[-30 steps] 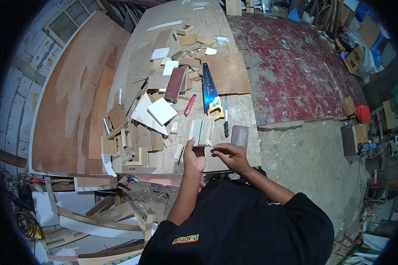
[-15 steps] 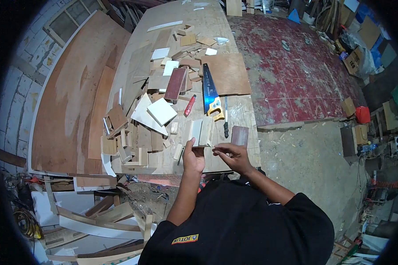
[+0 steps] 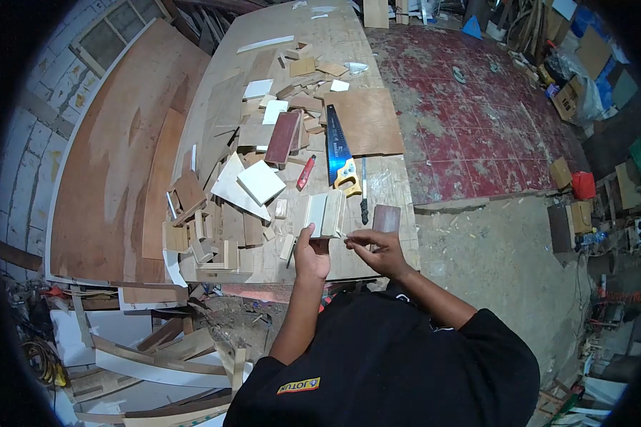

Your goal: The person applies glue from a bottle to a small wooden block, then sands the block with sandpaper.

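My left hand (image 3: 311,260) grips the lower end of a small wooden piece (image 3: 325,213) with a pale, white-grey face and stepped, moulding-like edges, tilted up over the bench. My right hand (image 3: 380,252) is by its lower right corner, thumb and fingertips pinched together. Whatever is in that pinch is too small to make out. Beyond the piece lie a handsaw (image 3: 340,151) with a yellow handle, a red utility knife (image 3: 306,172) and a thin black-handled tool (image 3: 365,203). A brown rectangular block (image 3: 386,218) rests just past my right hand.
Wood offcuts and small box-like pieces (image 3: 206,235) crowd the left of the workbench (image 3: 263,274). A thin plywood panel (image 3: 370,121) lies at its right edge. Large sheets (image 3: 114,171) lean on the left. Scrap boards (image 3: 157,363) are piled below the bench.
My right fingertips have shifted slightly beside the corner of the wooden piece. My left hand keeps its hold, and the things on the bench stay in place.
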### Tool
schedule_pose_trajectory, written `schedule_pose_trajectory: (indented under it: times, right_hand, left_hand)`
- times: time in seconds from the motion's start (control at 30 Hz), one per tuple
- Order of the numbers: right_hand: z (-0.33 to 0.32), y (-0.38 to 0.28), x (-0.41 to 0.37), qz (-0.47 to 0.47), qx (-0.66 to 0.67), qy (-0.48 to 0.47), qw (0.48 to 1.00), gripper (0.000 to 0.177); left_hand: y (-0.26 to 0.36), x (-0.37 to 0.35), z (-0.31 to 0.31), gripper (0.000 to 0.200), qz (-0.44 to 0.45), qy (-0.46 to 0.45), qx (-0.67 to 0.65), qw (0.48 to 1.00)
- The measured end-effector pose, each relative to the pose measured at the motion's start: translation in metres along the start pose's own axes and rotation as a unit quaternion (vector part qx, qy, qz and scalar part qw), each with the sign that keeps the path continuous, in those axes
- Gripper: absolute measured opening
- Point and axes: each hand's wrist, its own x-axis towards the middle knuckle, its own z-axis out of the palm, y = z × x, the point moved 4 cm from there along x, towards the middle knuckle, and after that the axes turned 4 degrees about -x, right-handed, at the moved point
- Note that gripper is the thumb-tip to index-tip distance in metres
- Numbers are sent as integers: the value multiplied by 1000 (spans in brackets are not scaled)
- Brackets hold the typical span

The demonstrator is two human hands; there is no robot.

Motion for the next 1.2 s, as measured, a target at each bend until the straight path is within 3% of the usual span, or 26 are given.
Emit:
schedule_pose_trajectory:
  times: [0.2,1.2]
  right_hand:
    - [-3,-8,-3,-57,-53,-15,997,20]
    - [-1,8,-2,-82,-112,-29,990,21]
  left_hand:
    - [5,-3,0,25,9,1,7,1000]
    - [8,4,-6,29,23,-3,24,999]
